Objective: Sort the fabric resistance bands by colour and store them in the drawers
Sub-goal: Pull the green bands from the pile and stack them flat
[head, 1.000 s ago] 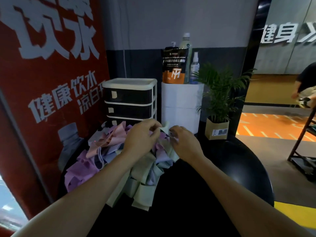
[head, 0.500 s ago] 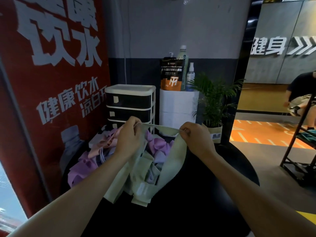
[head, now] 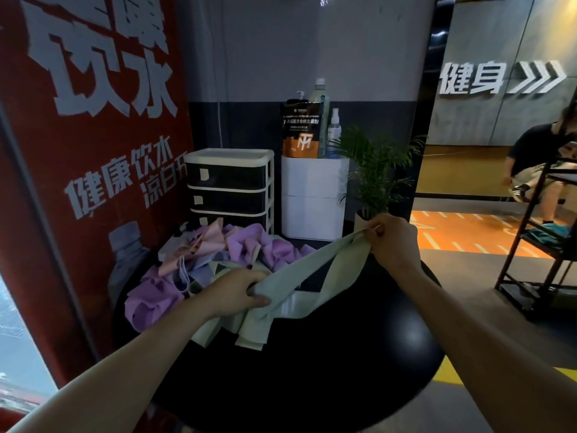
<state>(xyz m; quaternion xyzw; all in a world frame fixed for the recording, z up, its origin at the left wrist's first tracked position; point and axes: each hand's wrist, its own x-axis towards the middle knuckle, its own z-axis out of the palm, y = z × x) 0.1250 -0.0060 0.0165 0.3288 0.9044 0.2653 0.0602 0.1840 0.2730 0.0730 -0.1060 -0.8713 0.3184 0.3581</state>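
Currently left hand [head: 235, 292] and right hand [head: 394, 239] each grip one end of pale green band [head: 315, 270], stretched over black bench [head: 359, 354].

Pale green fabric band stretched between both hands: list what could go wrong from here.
1. The pale green fabric band, pinched by the right hand and gripped by the left hand, still trails into the mixed pile of bands; pulling may drag others off the round black table.
2. The black three-drawer unit looks closed, and both hands are occupied.
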